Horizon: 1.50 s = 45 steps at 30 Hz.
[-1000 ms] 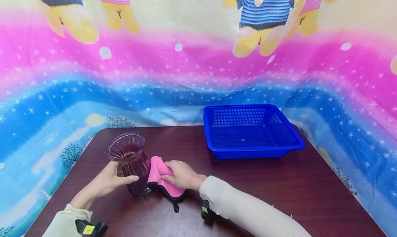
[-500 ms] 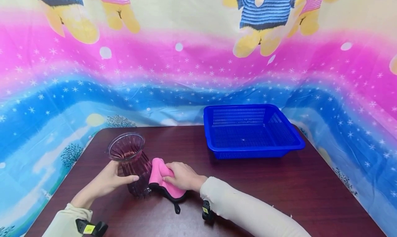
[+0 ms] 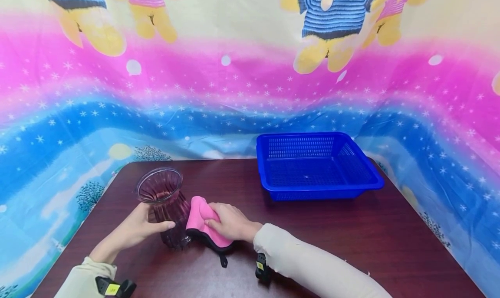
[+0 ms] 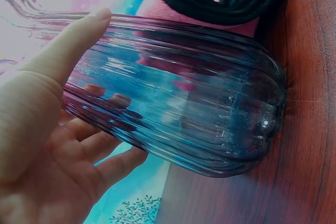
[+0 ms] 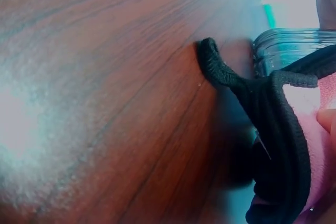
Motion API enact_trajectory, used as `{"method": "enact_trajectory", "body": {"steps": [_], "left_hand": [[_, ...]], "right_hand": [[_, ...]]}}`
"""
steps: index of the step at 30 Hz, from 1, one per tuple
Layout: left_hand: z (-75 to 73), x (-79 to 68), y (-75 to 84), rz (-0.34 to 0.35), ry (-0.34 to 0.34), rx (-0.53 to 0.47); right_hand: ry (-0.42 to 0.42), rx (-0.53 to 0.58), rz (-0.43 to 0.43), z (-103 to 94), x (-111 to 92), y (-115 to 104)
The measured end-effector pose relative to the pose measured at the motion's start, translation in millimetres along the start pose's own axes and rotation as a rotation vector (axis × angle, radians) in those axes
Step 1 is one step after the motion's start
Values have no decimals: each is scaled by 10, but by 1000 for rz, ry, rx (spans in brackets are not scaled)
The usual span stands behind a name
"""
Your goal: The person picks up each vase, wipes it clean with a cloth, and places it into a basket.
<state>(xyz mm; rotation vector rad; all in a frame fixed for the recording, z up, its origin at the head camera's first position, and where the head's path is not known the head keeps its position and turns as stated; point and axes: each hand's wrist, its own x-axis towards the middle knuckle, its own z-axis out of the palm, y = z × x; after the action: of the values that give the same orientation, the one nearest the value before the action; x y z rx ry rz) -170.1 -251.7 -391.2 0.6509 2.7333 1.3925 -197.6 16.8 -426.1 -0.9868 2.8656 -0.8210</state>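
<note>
Left hand [image 3: 141,223] clamped round vase [image 3: 173,213], left side of table [image 3: 312,233]. Right hand [image 3: 231,222] grips bunched cloth [image 3: 202,223] just right of vase; contact between them unclear. Hands apart. Basket [image 3: 322,188] far right on table.

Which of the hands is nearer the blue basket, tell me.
Right: the right hand, gripping the pink cloth, is left of and in front of the blue basket; the left hand, holding the purple vase, is farther left.

And there's the blue plastic basket [image 3: 320,188] at the back right of the dark bench [image 3: 371,237], snowflake-printed backdrop [image 3: 242,90] behind!
</note>
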Motion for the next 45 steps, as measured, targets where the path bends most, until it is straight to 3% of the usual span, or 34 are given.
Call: {"method": "enact_trajectory", "body": {"steps": [14,30,45], "left_hand": [[7,-5,6,12,13,17],[-12,6,25,14,-1,11],[-20,9,9,22,-9,4]], "right_hand": [[128,98,-53,-159,68,-131],[172,198,-54,-338,131,-260],[180,224,-63,-419,166,-333]]}}
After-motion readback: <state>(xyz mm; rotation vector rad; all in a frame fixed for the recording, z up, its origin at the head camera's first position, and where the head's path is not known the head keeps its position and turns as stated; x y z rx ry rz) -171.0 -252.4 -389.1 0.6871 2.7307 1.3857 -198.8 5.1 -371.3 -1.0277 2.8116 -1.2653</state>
